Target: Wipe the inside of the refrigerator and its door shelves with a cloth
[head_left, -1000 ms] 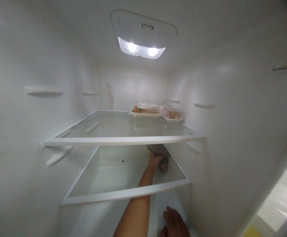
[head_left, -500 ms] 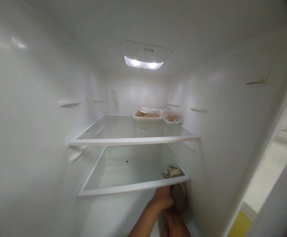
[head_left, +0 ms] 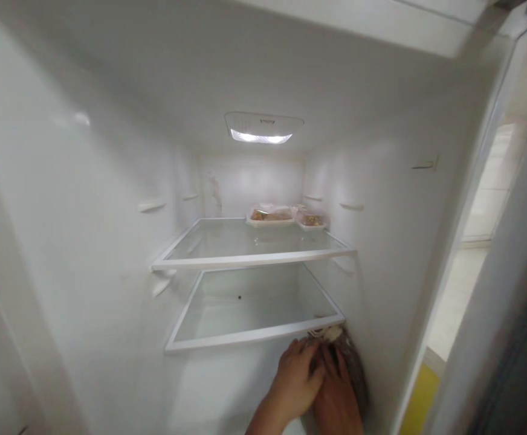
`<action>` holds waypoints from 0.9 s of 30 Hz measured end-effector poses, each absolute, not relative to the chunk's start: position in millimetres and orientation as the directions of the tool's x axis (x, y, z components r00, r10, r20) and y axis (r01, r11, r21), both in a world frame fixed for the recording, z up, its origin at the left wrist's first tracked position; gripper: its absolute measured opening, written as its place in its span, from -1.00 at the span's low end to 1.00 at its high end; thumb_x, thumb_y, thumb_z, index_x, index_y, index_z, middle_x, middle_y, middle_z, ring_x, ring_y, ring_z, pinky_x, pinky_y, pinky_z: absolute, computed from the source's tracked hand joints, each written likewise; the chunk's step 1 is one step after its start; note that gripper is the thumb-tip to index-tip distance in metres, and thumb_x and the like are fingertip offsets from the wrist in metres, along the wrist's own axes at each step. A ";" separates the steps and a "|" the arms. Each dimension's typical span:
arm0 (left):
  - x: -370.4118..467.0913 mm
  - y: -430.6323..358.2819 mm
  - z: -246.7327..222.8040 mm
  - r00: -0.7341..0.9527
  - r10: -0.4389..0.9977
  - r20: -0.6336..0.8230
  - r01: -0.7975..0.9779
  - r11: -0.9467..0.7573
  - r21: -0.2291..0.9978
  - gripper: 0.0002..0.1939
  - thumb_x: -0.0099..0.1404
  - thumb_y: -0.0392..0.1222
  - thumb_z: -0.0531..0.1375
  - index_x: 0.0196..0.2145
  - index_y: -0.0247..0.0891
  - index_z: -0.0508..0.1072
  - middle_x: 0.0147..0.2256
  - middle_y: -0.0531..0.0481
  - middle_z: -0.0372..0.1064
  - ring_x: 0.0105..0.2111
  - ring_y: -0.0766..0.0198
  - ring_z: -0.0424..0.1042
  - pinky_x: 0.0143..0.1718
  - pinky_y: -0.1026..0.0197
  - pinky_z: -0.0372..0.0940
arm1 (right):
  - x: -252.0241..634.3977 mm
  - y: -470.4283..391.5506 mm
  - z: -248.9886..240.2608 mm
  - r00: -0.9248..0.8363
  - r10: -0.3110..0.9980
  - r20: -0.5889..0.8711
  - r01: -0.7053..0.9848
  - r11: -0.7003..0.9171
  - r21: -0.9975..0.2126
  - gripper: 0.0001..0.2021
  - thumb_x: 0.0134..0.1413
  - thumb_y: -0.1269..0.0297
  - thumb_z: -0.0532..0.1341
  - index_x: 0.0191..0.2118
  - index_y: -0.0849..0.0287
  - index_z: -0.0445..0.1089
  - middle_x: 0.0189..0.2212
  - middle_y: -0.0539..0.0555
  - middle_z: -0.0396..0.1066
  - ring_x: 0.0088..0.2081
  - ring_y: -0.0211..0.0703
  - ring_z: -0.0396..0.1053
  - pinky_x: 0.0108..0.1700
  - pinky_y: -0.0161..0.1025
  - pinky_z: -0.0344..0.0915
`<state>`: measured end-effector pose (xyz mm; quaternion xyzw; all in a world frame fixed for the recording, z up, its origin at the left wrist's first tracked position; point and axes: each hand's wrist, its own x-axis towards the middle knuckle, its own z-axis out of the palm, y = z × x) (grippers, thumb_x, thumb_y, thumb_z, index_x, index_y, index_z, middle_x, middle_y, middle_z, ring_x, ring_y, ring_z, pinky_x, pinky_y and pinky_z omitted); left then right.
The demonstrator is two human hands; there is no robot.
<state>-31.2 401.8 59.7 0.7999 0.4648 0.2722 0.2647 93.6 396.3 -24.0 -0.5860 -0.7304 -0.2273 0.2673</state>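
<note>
Fridge: white walls inside, lit by a lamp in the ceiling; a strip of yellow shows outside, low on the right.
Upper shelf: I see two wrapped food packs at its back right, a large pack beside a small pack.
Lower shelf: glass with a white rim, under the upper one.
Bag: dark, with a pale, crumpled top, just below the lower shelf's front right corner, near the side wall.
Left hand: on the bag's near left side, fingers bent.
Right hand: laid over the bag's front, right against the left one.
Grip: both touch the bag, but I can't tell whether either has closed on it.
Handling: I'd judge it soft and a bit slick, its weight unclear to me; a palm under the body plus fingers round the gathered top should suit it.
</note>
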 end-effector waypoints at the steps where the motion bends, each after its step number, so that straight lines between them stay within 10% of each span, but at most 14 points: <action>1: -45.7 397.5 51.9 0.354 0.914 0.196 0.634 -0.389 0.668 -0.39 0.24 -0.12 0.12 0.25 -0.22 0.35 0.31 -0.20 0.25 0.32 0.00 0.20 0.38 -0.07 0.08 | 99.3 395.6 -15.9 -0.155 0.740 0.654 0.983 0.179 0.030 -0.50 0.05 0.44 0.11 0.11 0.12 0.52 0.12 0.17 0.49 0.19 0.15 0.36 0.29 0.13 0.16; 5: -118.4 377.8 -2.7 0.168 0.943 0.286 0.786 -0.303 0.539 -0.43 0.30 -0.16 0.04 0.25 -0.21 0.35 0.25 -0.16 0.35 0.27 0.05 0.30 0.31 -0.07 0.22 | 113.8 387.3 -6.5 -0.127 0.747 0.652 0.992 0.108 0.069 -0.52 0.01 0.53 0.08 0.03 0.27 0.55 0.18 0.28 0.42 0.24 0.16 0.30 0.32 0.15 0.11; 12: -217.3 354.6 -71.5 0.182 0.766 0.617 0.931 -0.336 0.141 -0.62 0.27 -0.19 0.11 -0.01 -0.10 0.58 -0.04 -0.10 0.60 -0.03 0.03 0.57 0.02 -0.01 0.52 | 121.1 366.5 -58.8 -0.289 0.733 0.615 0.957 0.220 0.187 -0.41 0.00 0.54 0.10 0.13 -0.03 0.49 0.23 0.06 0.39 0.22 0.08 0.33 0.19 0.06 0.27; 27: -232.2 337.7 -65.9 0.260 0.807 0.530 0.917 -0.379 0.128 -0.68 0.27 -0.24 0.11 -0.13 -0.05 0.61 -0.03 -0.06 0.59 -0.04 0.08 0.58 0.00 0.06 0.53 | 113.4 475.4 -10.6 -0.339 0.789 0.512 0.937 0.236 0.258 -0.43 0.08 0.64 0.01 0.16 0.23 0.45 0.17 0.26 0.44 0.21 0.01 0.36 0.27 -0.03 0.23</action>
